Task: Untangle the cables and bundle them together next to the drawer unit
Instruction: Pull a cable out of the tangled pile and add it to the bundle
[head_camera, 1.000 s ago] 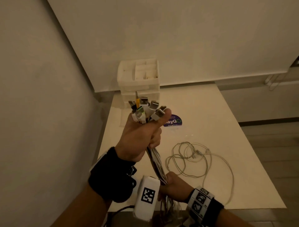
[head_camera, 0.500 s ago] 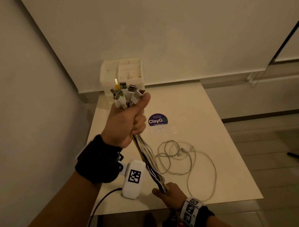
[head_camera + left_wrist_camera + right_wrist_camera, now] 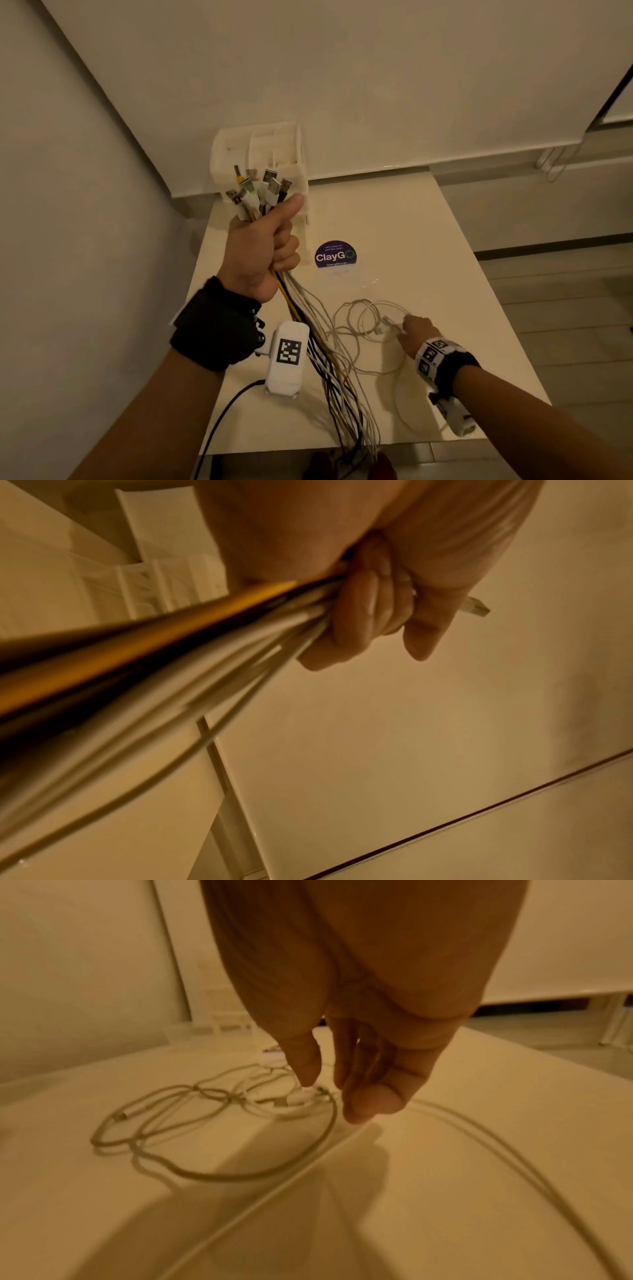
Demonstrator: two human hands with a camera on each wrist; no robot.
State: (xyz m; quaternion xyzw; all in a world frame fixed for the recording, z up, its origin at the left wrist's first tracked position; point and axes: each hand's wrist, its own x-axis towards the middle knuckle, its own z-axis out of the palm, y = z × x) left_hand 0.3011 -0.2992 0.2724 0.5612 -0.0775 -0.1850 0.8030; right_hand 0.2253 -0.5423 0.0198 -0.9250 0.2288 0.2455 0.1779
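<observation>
My left hand [image 3: 263,246] is raised in a fist and grips a bundle of cables [image 3: 329,363], white, black and yellow. Their USB plugs [image 3: 263,192] stick up above my thumb, and the cords hang down past the table's front edge. The left wrist view shows my left hand [image 3: 369,610] with fingers curled tight around the cords [image 3: 205,631]. The white drawer unit [image 3: 274,147] stands at the table's back left, just behind that fist. A loose tangle of white cable [image 3: 356,318] lies mid-table. My right hand [image 3: 412,330] reaches it with straight fingers [image 3: 369,1104], the tips at a connector [image 3: 294,1099].
A round purple ClayGo sticker [image 3: 335,255] sits on the white table [image 3: 445,260] right of the drawer unit. Walls close the left and back sides. The floor drops away on the right. A black cord [image 3: 222,418] runs off my left wrist camera.
My right hand let go of the lower part of the bundle and moved up and right to the loose white cable. The left hand still holds the bundle up.
</observation>
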